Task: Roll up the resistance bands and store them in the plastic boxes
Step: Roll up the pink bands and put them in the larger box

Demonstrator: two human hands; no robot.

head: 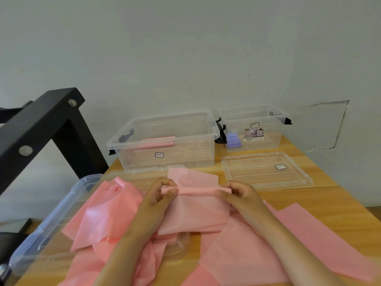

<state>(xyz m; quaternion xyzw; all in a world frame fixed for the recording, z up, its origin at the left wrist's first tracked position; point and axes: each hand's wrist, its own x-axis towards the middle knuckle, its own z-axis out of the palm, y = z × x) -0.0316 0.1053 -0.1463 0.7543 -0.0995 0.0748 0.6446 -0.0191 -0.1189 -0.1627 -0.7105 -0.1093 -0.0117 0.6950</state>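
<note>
A pink resistance band [195, 211] lies in front of me with a small roll formed at its far end. My left hand [162, 195] pinches the left end of that roll and my right hand [237, 193] pinches the right end. More pink bands [288, 230] lie spread and crumpled over the table near me. Behind them stands a clear plastic box [165, 124] holding one rolled pink band [158, 141]. A second clear box [253, 112] at the back right holds rolled purple bands [233, 139].
A clear lid [266, 170] lies right of centre on the wooden table [329, 195]. Another clear lid [53, 221] lies at the left, partly under the bands. A black metal frame [51, 124] stands at the table's left edge. A white wall rises close behind the boxes.
</note>
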